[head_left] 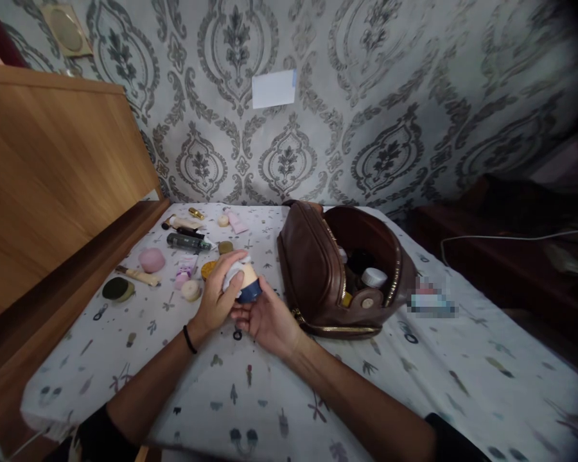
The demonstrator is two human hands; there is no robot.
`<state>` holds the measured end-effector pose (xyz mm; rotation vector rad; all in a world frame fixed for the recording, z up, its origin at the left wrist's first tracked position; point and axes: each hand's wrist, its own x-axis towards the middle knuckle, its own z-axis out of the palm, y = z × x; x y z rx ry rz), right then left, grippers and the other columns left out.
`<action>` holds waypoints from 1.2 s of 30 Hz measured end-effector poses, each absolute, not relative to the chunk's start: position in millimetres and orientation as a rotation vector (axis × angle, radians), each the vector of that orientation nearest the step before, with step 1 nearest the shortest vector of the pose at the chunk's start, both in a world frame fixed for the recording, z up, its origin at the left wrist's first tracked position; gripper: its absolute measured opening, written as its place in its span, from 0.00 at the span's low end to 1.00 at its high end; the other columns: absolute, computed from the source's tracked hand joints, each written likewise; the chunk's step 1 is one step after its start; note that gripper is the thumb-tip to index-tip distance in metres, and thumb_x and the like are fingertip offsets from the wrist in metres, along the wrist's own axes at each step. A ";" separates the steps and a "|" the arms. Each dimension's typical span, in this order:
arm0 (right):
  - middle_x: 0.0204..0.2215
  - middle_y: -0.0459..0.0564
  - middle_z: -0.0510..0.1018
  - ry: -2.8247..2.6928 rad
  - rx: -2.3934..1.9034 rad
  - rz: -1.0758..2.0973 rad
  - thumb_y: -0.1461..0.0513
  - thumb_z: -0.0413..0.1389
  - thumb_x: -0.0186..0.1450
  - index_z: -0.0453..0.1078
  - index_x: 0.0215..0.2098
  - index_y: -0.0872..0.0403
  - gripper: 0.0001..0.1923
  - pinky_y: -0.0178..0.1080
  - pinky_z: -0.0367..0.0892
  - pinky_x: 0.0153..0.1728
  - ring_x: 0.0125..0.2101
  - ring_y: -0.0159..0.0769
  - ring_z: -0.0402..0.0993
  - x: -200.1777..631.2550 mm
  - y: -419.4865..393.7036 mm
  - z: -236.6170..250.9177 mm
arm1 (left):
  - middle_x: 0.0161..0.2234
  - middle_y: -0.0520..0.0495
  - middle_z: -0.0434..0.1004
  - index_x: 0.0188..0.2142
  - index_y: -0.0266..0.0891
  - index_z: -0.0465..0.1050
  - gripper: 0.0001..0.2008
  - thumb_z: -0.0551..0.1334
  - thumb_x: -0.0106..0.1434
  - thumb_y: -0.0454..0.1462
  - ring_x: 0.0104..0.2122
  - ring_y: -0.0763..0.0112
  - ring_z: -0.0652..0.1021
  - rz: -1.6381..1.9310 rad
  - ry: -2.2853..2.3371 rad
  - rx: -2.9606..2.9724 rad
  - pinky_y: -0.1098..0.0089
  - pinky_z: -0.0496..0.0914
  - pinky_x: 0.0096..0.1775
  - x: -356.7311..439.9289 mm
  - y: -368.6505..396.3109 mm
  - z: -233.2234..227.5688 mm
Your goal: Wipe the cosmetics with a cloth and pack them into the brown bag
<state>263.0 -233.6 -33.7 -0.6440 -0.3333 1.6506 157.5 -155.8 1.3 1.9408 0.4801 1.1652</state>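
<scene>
Grip: the left hand (218, 295) is clamped on a cream-and-blue jar (248, 281), with white material, either cloth or lid, at its fingers; the right hand (275, 324) cups below, thumb at the blue edge; whether it also clamps cannot be told. Location: above the printed cloth (202, 410), left of the brown zipped bag (308, 276). Hazard: slippage, likely caused by smooth walls or uneven finger pressure; a drop could strike the small white tub (191, 290). Orientation: jar tilted, blue end down and rightward; end-to-end axis slopes from upper left; proportions look squat.
</scene>
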 end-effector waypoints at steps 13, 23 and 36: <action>0.38 0.41 0.80 -0.338 -0.568 1.366 0.57 0.72 0.50 0.75 0.35 0.50 0.17 0.33 0.69 0.39 0.36 0.29 0.74 264.2 -230.8 -35.6 | 0.63 0.43 0.64 0.61 0.43 0.65 0.22 0.52 0.71 0.46 0.64 0.61 0.63 1.163 0.618 1.822 0.62 0.55 0.64 164.6 -159.7 -14.7; 0.38 0.42 0.81 -0.316 -0.644 1.322 0.51 0.70 0.52 0.73 0.38 0.48 0.20 0.35 0.69 0.35 0.34 0.33 0.74 267.6 -228.5 -40.9 | 0.70 0.38 0.44 0.67 0.44 0.53 0.27 0.53 0.70 0.40 0.69 0.52 0.50 1.115 0.480 2.528 0.49 0.49 0.66 161.5 -162.1 -20.6; 0.41 0.46 0.80 -0.378 -0.597 1.458 0.47 0.65 0.58 0.73 0.42 0.49 0.20 0.36 0.69 0.39 0.40 0.34 0.74 272.9 -231.6 -36.5 | 0.62 0.38 0.63 0.61 0.41 0.59 0.37 0.70 0.54 0.41 0.63 0.53 0.63 1.033 0.574 1.774 0.57 0.55 0.63 166.2 -161.9 -15.2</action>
